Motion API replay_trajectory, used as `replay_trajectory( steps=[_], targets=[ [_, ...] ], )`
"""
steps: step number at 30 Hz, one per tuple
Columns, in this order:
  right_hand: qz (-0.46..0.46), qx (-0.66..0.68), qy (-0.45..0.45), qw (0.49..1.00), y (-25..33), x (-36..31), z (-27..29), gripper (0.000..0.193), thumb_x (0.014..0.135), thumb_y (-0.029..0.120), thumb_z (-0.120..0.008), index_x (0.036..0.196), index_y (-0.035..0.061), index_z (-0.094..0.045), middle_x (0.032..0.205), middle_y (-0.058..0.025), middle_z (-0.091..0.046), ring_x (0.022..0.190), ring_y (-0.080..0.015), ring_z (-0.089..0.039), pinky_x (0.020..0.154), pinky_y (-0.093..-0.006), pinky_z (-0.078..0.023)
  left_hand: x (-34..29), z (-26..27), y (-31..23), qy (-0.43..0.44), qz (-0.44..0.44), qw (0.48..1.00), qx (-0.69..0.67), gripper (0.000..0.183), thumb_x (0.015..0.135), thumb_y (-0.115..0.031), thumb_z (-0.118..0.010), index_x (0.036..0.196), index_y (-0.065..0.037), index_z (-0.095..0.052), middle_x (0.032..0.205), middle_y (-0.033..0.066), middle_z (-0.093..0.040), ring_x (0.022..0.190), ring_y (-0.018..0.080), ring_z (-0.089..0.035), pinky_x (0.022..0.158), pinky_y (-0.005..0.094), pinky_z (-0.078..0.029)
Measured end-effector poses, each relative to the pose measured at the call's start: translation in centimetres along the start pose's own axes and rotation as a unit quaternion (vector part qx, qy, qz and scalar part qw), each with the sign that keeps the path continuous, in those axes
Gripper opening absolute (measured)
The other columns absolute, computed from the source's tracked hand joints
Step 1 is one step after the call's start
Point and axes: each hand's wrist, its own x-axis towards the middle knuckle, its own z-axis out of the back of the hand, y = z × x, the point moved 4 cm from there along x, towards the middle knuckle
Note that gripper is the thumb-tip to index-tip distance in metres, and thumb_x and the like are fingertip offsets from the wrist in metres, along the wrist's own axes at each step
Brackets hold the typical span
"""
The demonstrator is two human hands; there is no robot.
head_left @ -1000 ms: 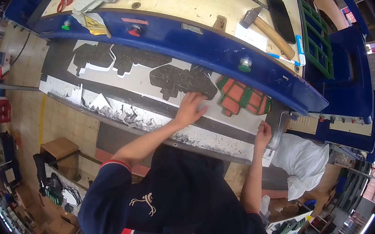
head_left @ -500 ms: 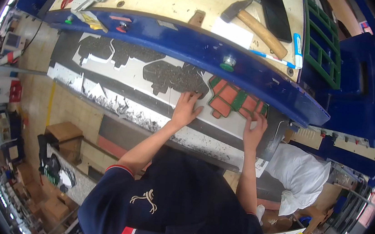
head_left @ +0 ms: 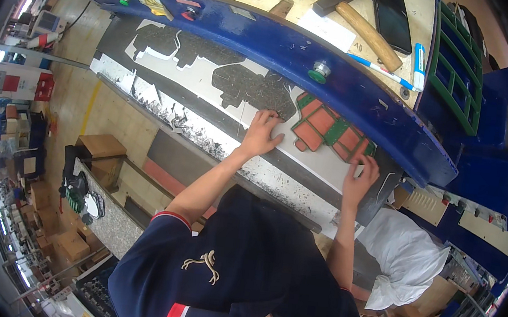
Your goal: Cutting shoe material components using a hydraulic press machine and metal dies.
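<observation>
A cutting die (head_left: 335,132) with green edges and reddish-pink pads lies flat on a pale grey sheet (head_left: 315,165). Bent and slightly apart, the fingers of my right hand (head_left: 361,177) rest at the die's lower right corner. They appear to touch it without wrapping round it. To the left of the die, my left hand (head_left: 261,136) lies open, thumb spread away, its fingertips at the lower edge of a dark cut-out shape (head_left: 252,89) in the sheet. Several such openings run leftward, showing the dark, scuffed board (head_left: 301,179) underneath.
Close behind the sheet spans a blue machine beam (head_left: 266,42) with knobs. On top lie a hammer (head_left: 366,33), a black phone (head_left: 394,18), and markers (head_left: 419,67). A green frame (head_left: 459,62) stands right. A white ledge (head_left: 200,137) with scraps and a white bag (head_left: 405,255) are nearer me.
The view has shifted, so the bench appears lower and further right. My right hand has slid slightly rightward along the die's edge. My left hand stays by the same cut-out.
</observation>
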Motion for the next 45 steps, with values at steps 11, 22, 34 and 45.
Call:
replay_trajectory(
  steps=[11, 22, 34, 45],
  targets=[
    [0.086, -0.013, 0.207, 0.975, 9.4, 1.2, -6.8, 0.054, 0.083, 0.03, -0.072, 0.128, 0.0073, -0.054, 0.135, -0.0169, -0.047, 0.128, -0.037, -0.041, 0.108, -0.0474, -0.031, 0.9, 1.1, 1.5, 0.022, -0.089, 0.995, 0.039, 0.051, 0.073, -0.037, -0.078, 0.113, -0.01, -0.06, 0.113, 0.0118, -0.052, 0.109, 0.0334, -0.047, 0.093, 0.0433, -0.04],
    [0.145, -0.088, 0.091, 0.981, 10.1, -2.2, -12.5, 0.074, 0.082, 0.036, -0.072, 0.142, 0.0042, -0.043, 0.143, -0.0222, -0.043, 0.132, -0.0417, -0.04, 0.108, -0.053, -0.031, -0.6, 0.3, 2.7, -0.008, -0.116, 0.992, -0.042, 0.052, 0.068, -0.029, -0.079, 0.111, -0.009, -0.059, 0.115, 0.0138, -0.05, 0.112, 0.0354, -0.047, 0.094, 0.0464, -0.04],
    [0.164, -0.108, 0.048, 0.979, 10.5, -2.1, -13.0, 0.054, 0.082, 0.032, -0.069, 0.125, 0.0004, -0.056, 0.136, -0.0204, -0.051, 0.125, -0.0406, -0.047, 0.104, -0.0528, -0.034, 2.4, 16.5, 15.8, -0.092, 0.084, 0.99, -0.072, 0.027, 0.085, -0.02, -0.068, 0.108, -0.006, -0.067, 0.11, 0.0149, -0.063, 0.105, 0.0341, -0.057, 0.095, 0.043, -0.045],
    [0.137, -0.126, 0.114, 0.976, 11.2, -2.7, -13.3, 0.058, 0.085, 0.031, -0.069, 0.129, -0.0018, -0.052, 0.139, -0.019, -0.049, 0.129, -0.0384, -0.043, 0.108, -0.0506, -0.03, 4.0, 26.3, 32.0, -0.199, 0.119, 0.939, 0.254, 0.056, 0.085, -0.048, -0.063, 0.131, -0.015, -0.056, 0.141, 0.0169, -0.047, 0.135, 0.0351, -0.039, 0.113, 0.0504, -0.027]
  ],
)
